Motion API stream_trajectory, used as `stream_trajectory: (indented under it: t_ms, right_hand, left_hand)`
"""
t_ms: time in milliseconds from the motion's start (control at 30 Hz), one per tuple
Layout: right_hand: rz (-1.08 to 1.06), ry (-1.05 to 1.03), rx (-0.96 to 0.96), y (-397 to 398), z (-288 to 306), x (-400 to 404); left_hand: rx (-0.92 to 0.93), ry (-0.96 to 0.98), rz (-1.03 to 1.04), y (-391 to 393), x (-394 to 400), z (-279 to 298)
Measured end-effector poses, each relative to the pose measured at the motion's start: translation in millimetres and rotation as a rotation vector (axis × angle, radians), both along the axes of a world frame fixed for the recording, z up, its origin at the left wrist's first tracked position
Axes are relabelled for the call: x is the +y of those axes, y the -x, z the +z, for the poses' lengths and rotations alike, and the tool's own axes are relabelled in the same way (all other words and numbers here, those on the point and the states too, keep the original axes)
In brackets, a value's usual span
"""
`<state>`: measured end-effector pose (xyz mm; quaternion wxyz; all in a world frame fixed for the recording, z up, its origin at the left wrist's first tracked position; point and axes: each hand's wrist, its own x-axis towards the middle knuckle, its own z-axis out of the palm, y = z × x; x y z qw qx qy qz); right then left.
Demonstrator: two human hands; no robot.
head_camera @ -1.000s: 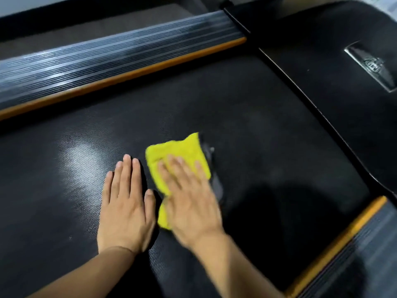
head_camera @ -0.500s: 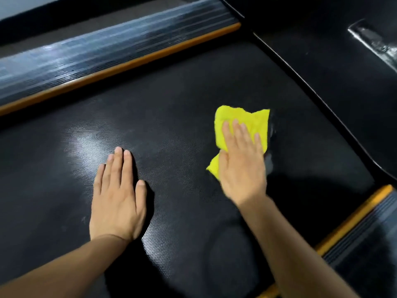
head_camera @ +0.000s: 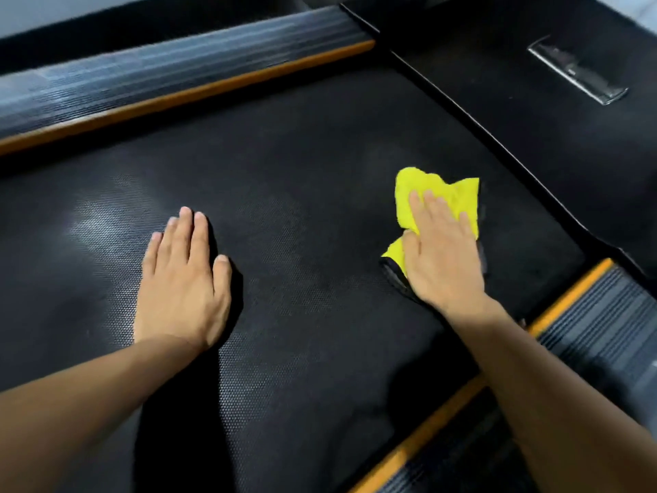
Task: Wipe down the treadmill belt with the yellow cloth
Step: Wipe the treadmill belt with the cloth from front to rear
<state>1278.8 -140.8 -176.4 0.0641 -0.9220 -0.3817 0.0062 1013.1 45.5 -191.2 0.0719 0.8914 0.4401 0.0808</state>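
Note:
The black textured treadmill belt (head_camera: 302, 215) fills most of the head view. A crumpled yellow cloth (head_camera: 451, 193) with a dark underside lies on its right part, near the belt's right end. My right hand (head_camera: 442, 257) presses flat on top of the cloth, fingers stretched over it, covering its near half. My left hand (head_camera: 185, 279) rests flat and palm down on the bare belt to the left, fingers together, holding nothing.
A ribbed grey side rail with an orange strip (head_camera: 185, 97) runs along the far edge. A matching rail (head_camera: 583, 314) borders the near right. The black motor cover (head_camera: 533, 112) with a silver badge (head_camera: 577, 74) lies beyond the belt's right end.
My right hand has slid the cloth across the belt to the right, away from my left hand and toward the motor cover. My left hand stays flat in place.

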Motion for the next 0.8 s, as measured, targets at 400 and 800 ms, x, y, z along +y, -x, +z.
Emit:
stream_trajectory:
  t_ms: [400, 800]
  right_hand:
    - [0.375, -0.081, 0.096, 186.5, 6.4, 15.1]
    - [-0.361, -0.005, 0.079, 41.9, 4.4, -30.8]
  left_hand:
    - [-0.057, 0.005, -0.001, 1.3, 3.7, -6.1]
    - [-0.087, -0.009, -0.022, -0.2, 6.1, -5.4]
